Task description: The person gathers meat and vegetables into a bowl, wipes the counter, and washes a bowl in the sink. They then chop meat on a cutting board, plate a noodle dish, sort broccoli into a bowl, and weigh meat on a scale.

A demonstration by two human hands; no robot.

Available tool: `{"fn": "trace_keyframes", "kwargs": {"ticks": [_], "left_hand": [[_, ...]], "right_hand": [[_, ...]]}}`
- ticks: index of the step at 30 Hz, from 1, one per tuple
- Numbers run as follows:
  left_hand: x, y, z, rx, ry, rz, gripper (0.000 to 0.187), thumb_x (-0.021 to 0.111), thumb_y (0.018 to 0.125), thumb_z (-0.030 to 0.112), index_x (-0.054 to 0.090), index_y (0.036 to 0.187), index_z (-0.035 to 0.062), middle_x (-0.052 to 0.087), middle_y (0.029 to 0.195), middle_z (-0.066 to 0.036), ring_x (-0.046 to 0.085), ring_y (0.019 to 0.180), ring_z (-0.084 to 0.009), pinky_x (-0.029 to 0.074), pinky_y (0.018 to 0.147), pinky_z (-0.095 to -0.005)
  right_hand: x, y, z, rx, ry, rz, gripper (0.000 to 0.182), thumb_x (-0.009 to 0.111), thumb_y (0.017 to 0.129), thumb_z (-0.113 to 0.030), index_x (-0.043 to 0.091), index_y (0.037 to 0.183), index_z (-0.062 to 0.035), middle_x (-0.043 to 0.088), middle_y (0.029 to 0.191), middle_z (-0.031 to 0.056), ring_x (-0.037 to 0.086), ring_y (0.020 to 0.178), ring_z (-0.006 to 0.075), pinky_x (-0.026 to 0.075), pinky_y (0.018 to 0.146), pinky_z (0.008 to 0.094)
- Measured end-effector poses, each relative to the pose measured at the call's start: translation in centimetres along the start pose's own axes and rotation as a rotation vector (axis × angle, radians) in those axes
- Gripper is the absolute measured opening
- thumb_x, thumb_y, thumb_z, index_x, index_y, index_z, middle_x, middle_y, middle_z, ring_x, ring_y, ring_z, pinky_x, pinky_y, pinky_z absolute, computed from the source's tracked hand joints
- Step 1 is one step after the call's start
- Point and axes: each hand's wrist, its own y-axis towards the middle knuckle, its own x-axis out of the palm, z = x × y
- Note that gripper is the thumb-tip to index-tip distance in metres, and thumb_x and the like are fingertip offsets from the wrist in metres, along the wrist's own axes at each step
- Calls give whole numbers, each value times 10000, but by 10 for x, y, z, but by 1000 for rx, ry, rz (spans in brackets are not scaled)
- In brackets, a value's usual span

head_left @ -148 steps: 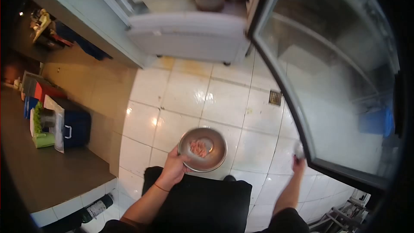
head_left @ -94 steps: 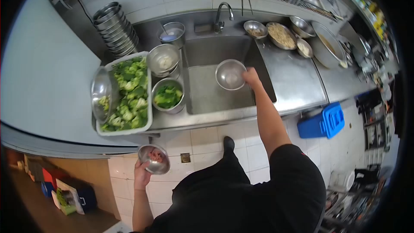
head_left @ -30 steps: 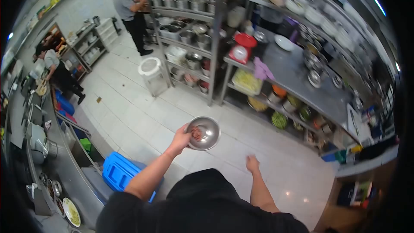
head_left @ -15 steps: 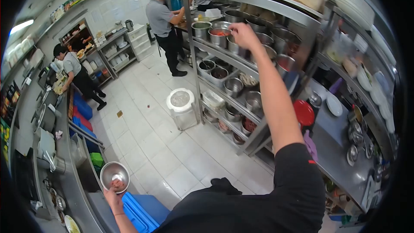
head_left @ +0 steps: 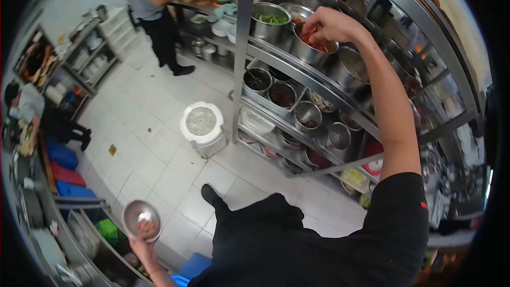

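My left hand [head_left: 142,250] grips the rim of a steel bowl [head_left: 132,213] at the lower left. Pinkish pieces [head_left: 145,227], looking like raw meat, lie in the bottom of this bowl. On the upper shelf, my right hand [head_left: 336,25] reaches into a steel pot [head_left: 312,55], its fingers bent down and closed among red vegetable pieces [head_left: 319,45]. The fingertips are partly hidden by the pieces. Beside that pot, nearer the rack post, stands another pot [head_left: 270,30] with green cut vegetables.
The steel rack [head_left: 324,82] holds several pots and tubs on its lower shelves. A white lidded bin [head_left: 203,141] stands on the tiled floor by the post. One person [head_left: 146,0] works at the far counter, another [head_left: 32,103] at the left. Blue bins [head_left: 66,151] line the left counter.
My right hand has gone down into the pot of red pieces. My body and view have moved closer to the rack. The left hand still holds the bowl.
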Motion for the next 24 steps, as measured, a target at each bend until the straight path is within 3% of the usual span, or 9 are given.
{"fn": "trace_keyframes", "kwargs": {"ticks": [2, 3, 5, 8, 10, 11, 13, 17, 24], "left_hand": [[74, 46, 0, -98, 36, -150, 304, 557, 958, 129, 513, 1241, 29, 656, 1093, -153, 686, 895, -284, 595, 725, -454], [117, 59, 10, -143, 23, -313, 336, 522, 917, 39, 485, 1251, 21, 652, 1096, -162, 684, 915, -285, 597, 729, -465], [193, 75, 24, -163, 51, -539, 483, 405, 764, -85, 475, 1235, -7, 639, 1113, -188, 681, 933, -288, 603, 746, -459], [285, 75, 44, -189, 117, -879, 509, 439, 762, -76, 461, 1265, 0, 617, 1136, -170, 679, 935, -274, 621, 703, -417], [333, 64, 52, -189, 165, -1070, 529, 439, 765, -73, 444, 1287, 14, 598, 1155, -162, 665, 972, -280, 626, 690, -399], [353, 52, 60, -170, 226, -1123, 534, 446, 768, -68, 437, 1295, 18, 593, 1159, -156, 662, 973, -278, 627, 684, -390], [381, 30, 66, -182, 204, -1210, 519, 461, 806, -42, 426, 1317, 34, 581, 1177, -143, 664, 953, -244, 623, 657, -335], [413, -4, 70, -221, 156, -1313, 517, 450, 820, -45, 416, 1329, 38, 569, 1177, -140, 659, 958, -234, 621, 661, -314], [445, -48, 90, -288, 33, -1331, 532, 430, 835, -57, 364, 1355, 33, 526, 1230, -162, 635, 1028, -274, 630, 706, -371]], "right_hand": [[17, 3, 12, -8, -57, -25, 130, 653, 757, 2, 664, 886, 20, 651, 706, 60, 608, 624, 138, 487, 582, 278], [21, 8, 20, -32, -146, 11, 137, 656, 757, 1, 664, 893, 13, 647, 711, 49, 600, 636, 134, 481, 592, 273], [8, -2, 0, 126, -109, 27, 111, 659, 779, 1, 667, 889, 14, 655, 721, 43, 601, 631, 120, 486, 598, 271], [6, -11, -3, 247, 227, 132, 60, 664, 820, 8, 680, 878, 12, 671, 744, 50, 612, 641, 105, 497, 606, 274], [17, -7, 3, 124, 172, 103, 120, 662, 770, 10, 682, 889, 1, 676, 746, 37, 606, 645, 123, 497, 626, 281], [27, -2, 12, 24, 101, 59, 141, 660, 747, 10, 680, 886, 0, 677, 741, 35, 602, 644, 131, 495, 630, 282], [26, 9, 10, 102, -151, -29, 170, 667, 704, -38, 686, 872, -30, 678, 720, 52, 620, 675, 163, 499, 633, 319], [12, -6, 7, 230, 172, 39, 124, 662, 702, 5, 688, 822, -10, 680, 708, 77, 650, 642, 159, 511, 590, 305], [-18, -56, -10, 52, 345, 400, 110, 688, 730, -23, 701, 835, 8, 698, 775, 55, 648, 700, 111, 509, 664, 253]]}}
